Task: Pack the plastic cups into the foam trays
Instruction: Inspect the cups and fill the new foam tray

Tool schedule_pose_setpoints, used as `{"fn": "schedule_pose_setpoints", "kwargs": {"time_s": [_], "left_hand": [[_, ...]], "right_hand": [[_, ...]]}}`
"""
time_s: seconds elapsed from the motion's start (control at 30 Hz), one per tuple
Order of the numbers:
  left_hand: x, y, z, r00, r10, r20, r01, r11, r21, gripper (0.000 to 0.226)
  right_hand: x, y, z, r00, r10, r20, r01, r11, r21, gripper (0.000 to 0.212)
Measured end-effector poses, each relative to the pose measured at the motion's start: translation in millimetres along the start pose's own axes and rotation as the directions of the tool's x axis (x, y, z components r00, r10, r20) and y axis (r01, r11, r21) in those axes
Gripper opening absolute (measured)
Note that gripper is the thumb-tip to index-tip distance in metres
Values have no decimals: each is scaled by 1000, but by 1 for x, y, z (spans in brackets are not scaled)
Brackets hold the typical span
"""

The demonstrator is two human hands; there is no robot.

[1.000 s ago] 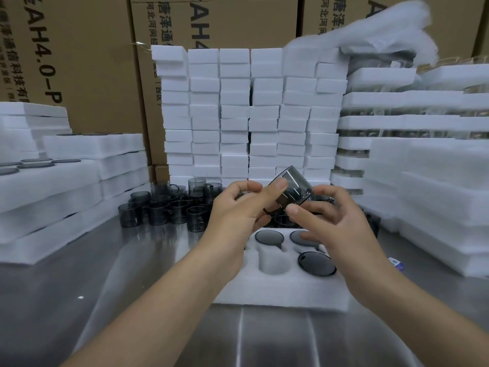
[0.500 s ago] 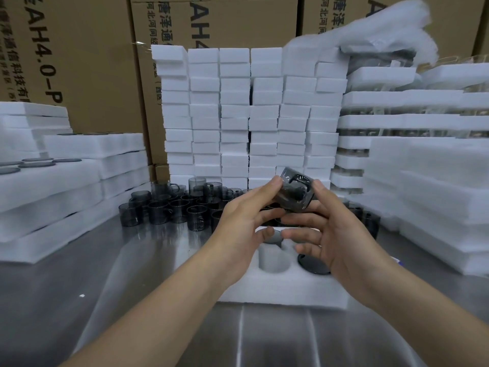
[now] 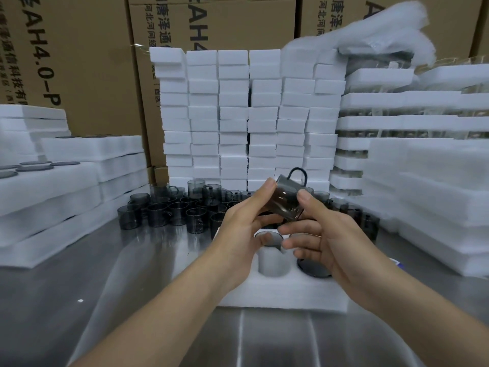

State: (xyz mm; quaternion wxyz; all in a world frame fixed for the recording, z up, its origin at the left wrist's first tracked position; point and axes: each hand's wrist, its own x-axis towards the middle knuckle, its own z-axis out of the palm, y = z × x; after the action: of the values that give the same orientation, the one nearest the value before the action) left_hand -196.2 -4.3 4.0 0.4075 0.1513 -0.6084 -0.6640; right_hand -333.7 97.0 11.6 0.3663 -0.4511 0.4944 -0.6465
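Loose cups (image 3: 172, 207) crowd the far middle of the steel table (image 3: 79, 287), backed by a wall of white foam blocks (image 3: 248, 115). More foam is stacked along the table's left and right edges. The foam tray (image 3: 285, 295) lies nearer me, partly hidden by my wrists. My left hand (image 3: 246, 223) and right hand (image 3: 325, 239) both pinch one cup (image 3: 287, 200) above the tray's far side. The cup is smoky grey, see-through and tilted, with its dark handle loop on top.

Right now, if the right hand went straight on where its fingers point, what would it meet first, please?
Most likely the left hand: the right hand's fingers point left at its fingertips, just below the grey cup both hold.
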Motion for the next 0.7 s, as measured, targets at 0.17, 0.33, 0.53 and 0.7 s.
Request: {"fn": "schedule_pose_setpoints", "kwargs": {"time_s": [0.17, 0.33, 0.53, 0.7], "left_hand": [[0, -2, 3, 998, 29, -50, -28, 999, 15, 59], [1, -2, 2, 997, 22, -68, -21, 1000, 9, 52], [0, -2, 2, 997, 65, -42, -64, 997, 37, 56], [0, -3, 2, 995, 60, -77, -54, 996, 71, 53]], "right_hand": [[2, 2, -2, 999, 21, 49, -19, 999, -50, 49], [4, 5, -3, 999, -20, 36, 21, 999, -40, 61], [6, 4, -1, 999, 28, 26, -28, 999, -31, 72], [7, 4, -2, 992, 87, 87, -81, 994, -70, 88]]}}
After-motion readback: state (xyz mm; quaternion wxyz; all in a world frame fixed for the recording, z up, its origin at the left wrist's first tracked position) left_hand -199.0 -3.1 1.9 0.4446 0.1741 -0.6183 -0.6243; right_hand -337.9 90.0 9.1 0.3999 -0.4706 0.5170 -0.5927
